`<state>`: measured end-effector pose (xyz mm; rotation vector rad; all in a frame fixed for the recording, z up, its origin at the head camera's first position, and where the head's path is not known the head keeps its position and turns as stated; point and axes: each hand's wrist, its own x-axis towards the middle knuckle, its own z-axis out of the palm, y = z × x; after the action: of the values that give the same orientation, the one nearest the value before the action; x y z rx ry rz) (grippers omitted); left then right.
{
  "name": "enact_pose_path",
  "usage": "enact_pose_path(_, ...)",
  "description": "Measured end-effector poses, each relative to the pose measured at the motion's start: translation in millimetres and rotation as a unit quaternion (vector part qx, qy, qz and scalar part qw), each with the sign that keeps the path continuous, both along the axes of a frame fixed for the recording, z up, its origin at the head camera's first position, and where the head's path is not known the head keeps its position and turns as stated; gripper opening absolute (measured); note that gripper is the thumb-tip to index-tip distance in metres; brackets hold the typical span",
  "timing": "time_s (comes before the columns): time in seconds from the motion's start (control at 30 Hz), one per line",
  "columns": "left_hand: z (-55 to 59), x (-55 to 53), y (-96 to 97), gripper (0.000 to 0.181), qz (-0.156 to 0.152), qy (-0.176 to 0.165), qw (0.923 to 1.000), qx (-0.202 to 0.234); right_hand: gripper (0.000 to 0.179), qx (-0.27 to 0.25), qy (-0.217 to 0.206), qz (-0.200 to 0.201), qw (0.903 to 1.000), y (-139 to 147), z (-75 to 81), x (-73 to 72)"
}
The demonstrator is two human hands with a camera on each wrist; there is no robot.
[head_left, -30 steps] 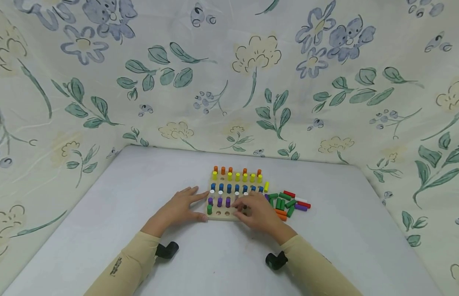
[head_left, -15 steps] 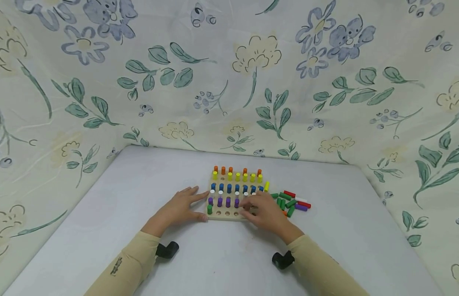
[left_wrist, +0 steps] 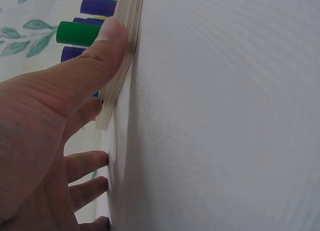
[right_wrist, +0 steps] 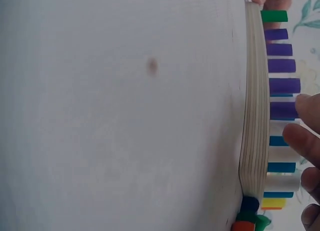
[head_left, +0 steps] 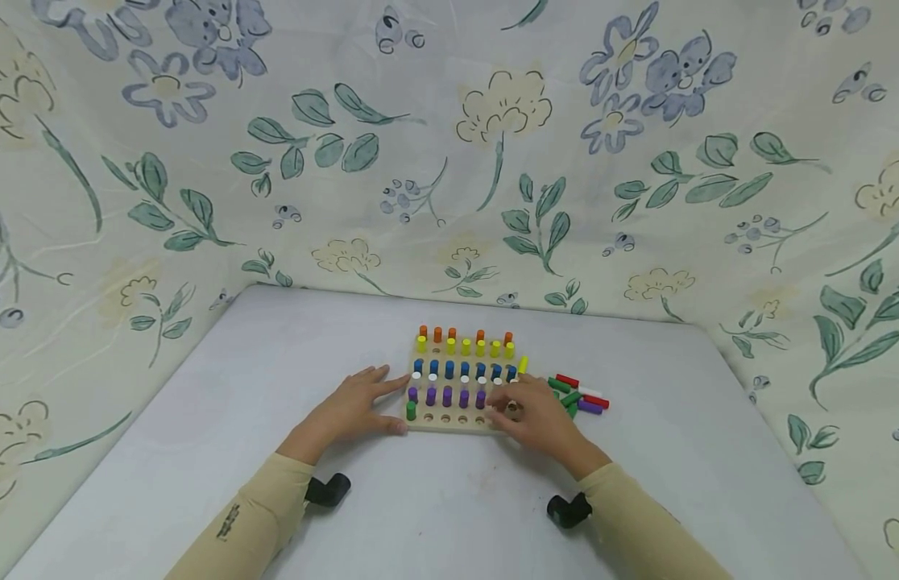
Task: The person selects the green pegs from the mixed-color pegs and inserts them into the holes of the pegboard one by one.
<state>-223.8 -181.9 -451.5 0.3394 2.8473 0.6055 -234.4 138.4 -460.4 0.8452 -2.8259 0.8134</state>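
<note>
A wooden peg board (head_left: 453,428) holds rows of orange, yellow, blue, white and purple pegs. One green peg (head_left: 411,411) stands at the left end of its front row, beside bare holes. My left hand (head_left: 351,407) rests spread at the board's left side, the thumb lying along the edge by the green peg in the left wrist view. My right hand (head_left: 536,415) is over the right part of the purple row. In the right wrist view its thumb touches the end of a purple peg (right_wrist: 283,110), with the index finger just beside; thumb and index are apart.
Loose pegs lie right of the board: green pegs (head_left: 569,400), a red peg (head_left: 567,379), a purple peg (head_left: 590,408) and others partly behind my right hand. A yellow peg (head_left: 523,365) is at the board's right edge. A floral cloth (head_left: 449,161) hangs behind the white table (head_left: 312,330).
My right hand has moved rightward along the purple row, uncovering more purple pegs and front-row holes and covering some loose pegs. The left hand has stayed put.
</note>
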Motion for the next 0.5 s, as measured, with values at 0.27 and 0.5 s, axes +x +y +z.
enact_pose_path(0.27, 1.5, 1.3, 0.6, 0.089, 0.002, 0.002, 1.0, 0.001, 0.015, 0.004, -0.003, -0.022, 0.9997, 10, -1.9, -1.6)
enact_pose_path(0.5, 0.5, 0.8, 0.3, 0.089, 0.002, 0.004, 1.0, 0.0, 0.012, 0.011, 0.012, -0.017, 0.9997, 21, -5.8, -4.8)
